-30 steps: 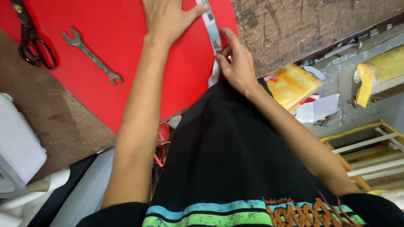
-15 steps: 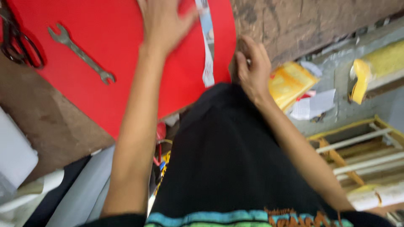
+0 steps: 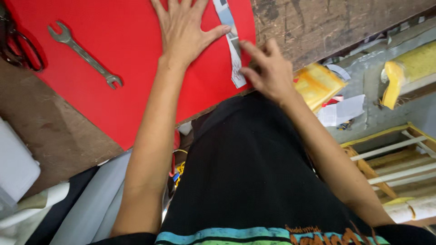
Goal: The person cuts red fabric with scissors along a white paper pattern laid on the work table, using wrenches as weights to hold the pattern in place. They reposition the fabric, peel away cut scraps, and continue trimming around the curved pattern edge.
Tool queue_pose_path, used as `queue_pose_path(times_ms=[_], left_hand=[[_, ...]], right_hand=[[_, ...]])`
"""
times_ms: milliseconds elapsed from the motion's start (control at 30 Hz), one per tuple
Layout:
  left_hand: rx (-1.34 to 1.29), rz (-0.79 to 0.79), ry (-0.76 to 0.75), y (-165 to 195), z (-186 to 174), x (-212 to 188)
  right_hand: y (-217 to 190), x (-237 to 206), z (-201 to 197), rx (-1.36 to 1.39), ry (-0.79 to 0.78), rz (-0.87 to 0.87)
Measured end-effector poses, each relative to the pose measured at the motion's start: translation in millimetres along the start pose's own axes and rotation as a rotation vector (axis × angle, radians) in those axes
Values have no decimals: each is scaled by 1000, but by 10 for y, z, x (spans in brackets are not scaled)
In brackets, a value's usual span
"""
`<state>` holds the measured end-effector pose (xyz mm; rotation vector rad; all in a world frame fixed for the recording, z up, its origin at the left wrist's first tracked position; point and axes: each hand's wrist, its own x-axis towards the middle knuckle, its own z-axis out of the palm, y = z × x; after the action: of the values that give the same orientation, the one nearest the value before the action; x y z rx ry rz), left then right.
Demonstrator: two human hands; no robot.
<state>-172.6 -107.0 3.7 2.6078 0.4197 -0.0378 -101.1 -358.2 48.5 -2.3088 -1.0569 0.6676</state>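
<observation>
A large red sheet (image 3: 113, 90) lies on a worn wooden table (image 3: 313, 27). My left hand (image 3: 184, 27) presses flat on the sheet, fingers spread, its thumb touching a narrow printed paper strip (image 3: 232, 50) that runs along the sheet's right edge. My right hand (image 3: 268, 70) hovers at the strip's lower end, fingers curled and slightly blurred, index fingertip close to the strip. I cannot tell whether it touches the paper.
A metal open-ended wrench (image 3: 84, 54) rests on the red sheet at the left. Dark-handled scissors (image 3: 20, 47) lie at the sheet's left edge. Yellow packets (image 3: 315, 84) and scraps litter the floor to the right, beside a wooden frame (image 3: 390, 154).
My right hand has left the strip's lower edge and lifted slightly, fingers now loose. My left hand has stayed pressed flat on the sheet, and the view has shifted.
</observation>
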Motion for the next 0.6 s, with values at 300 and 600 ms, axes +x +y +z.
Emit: queue_pose_path(times_ms=[300,600], left_hand=[[63,-46,-39,85,-202,175],[74,-203,-15,65,-469,650]], right_hand=[[-110,-17,-1,-75,-54,1],[-165,10,-36,-121,5,-16]])
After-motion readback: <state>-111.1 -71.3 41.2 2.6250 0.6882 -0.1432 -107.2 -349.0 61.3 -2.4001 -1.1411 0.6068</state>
